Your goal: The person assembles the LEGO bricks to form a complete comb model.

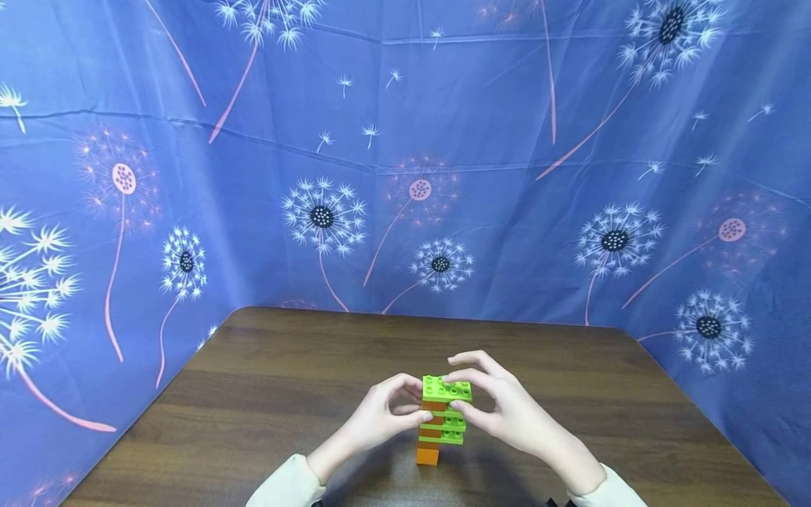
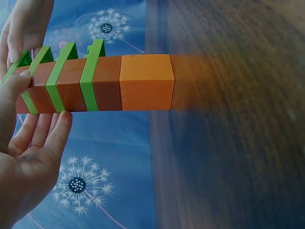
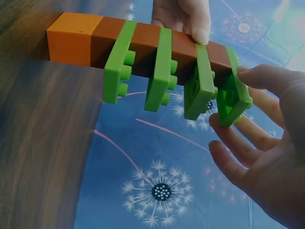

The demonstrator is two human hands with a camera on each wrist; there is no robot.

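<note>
A tower of toy building bricks stands upright on the table, with a bright orange brick (image 1: 427, 457) at its foot. Above it, darker orange-brown bricks (image 3: 147, 44) alternate with several thin green plates (image 3: 158, 71) that stick out to the right, studs up. My left hand (image 1: 380, 415) holds the tower's upper part from the left, its thumb in front and its fingers behind. On the other side, my right hand (image 1: 507, 405) pinches the topmost green plate (image 1: 437, 389) by its overhanging end, thumb beneath and index finger on top.
The brown wood-grain table (image 1: 285, 366) stretches out around the tower. A blue cloth (image 1: 374, 84) with dandelion prints hangs behind the table and along both sides.
</note>
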